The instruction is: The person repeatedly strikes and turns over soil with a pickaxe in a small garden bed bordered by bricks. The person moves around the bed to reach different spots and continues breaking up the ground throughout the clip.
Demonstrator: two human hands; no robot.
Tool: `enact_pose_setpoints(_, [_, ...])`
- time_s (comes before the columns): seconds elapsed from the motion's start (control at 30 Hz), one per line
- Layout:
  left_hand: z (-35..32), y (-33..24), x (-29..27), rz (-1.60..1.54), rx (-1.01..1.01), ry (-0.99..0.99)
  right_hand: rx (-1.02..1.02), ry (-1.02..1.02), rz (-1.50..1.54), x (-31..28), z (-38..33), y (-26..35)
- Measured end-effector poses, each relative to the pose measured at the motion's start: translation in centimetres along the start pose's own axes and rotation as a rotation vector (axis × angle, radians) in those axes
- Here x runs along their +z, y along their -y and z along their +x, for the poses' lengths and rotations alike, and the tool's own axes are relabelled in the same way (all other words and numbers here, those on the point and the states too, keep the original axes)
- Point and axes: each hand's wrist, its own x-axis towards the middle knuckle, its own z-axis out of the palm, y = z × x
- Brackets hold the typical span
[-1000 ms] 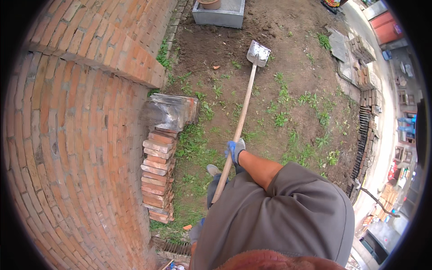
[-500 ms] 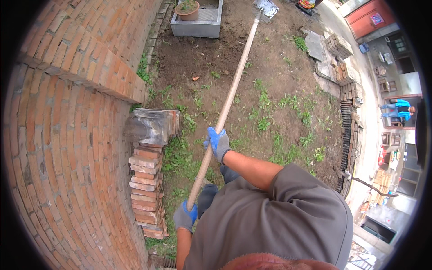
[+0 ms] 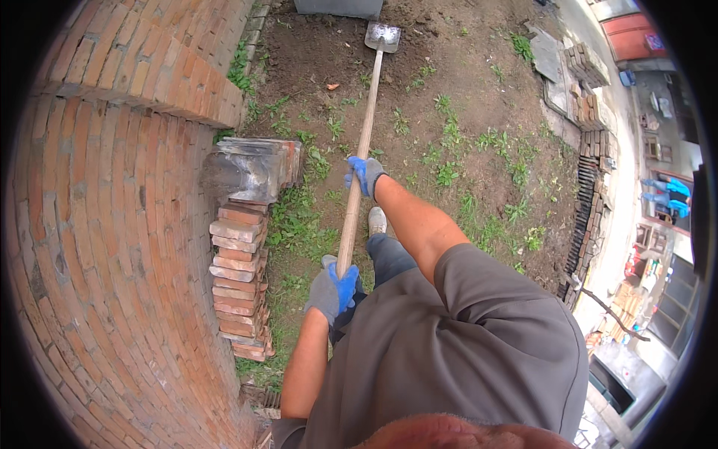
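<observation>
A long wooden-handled shovel stretches away from me over the soil. Its square metal blade rests at or just above the bare earth, short of a grey planter trough. My left hand, in a grey and blue work glove, is wrapped round the handle's near end. Farther up, my right hand, gloved the same way, grips the shaft from above. One shoe shows on the ground beside the handle.
A brick wall rises along the left, with a stack of bricks and tiles at its foot. The grey trough stands ahead. Weeds dot the soil. Piled bricks edge the right side; a person is beyond.
The shovel blade has come down and back toward me, to the left, in front of the trough. Both hands have moved forward with the handle, the left one most.
</observation>
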Motion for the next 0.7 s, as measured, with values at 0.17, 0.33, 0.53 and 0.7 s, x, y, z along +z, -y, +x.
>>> enact_pose_setpoints(0.17, [-2.4, 2.6, -1.4, -0.105, 0.011, 0.080, 0.120, -0.007, -0.107, -0.9, -3.8, -2.2])
enact_pose_setpoints(0.33, [-9.7, 13.9, -4.8, -0.038, 0.001, 0.034, 0.241, 0.049, -0.091, -0.4, -5.7, -10.7])
enact_pose_setpoints(0.53, [-17.1, 28.7, -2.0, 0.264, -0.224, -0.162, 0.384, -0.113, -0.008, -2.2, -5.4, -15.3])
enact_pose_setpoints(0.7, [-18.6, 32.7, 0.2, 0.256, -0.225, -0.202, 0.330, -0.213, -0.031, -4.0, -6.0, -16.7])
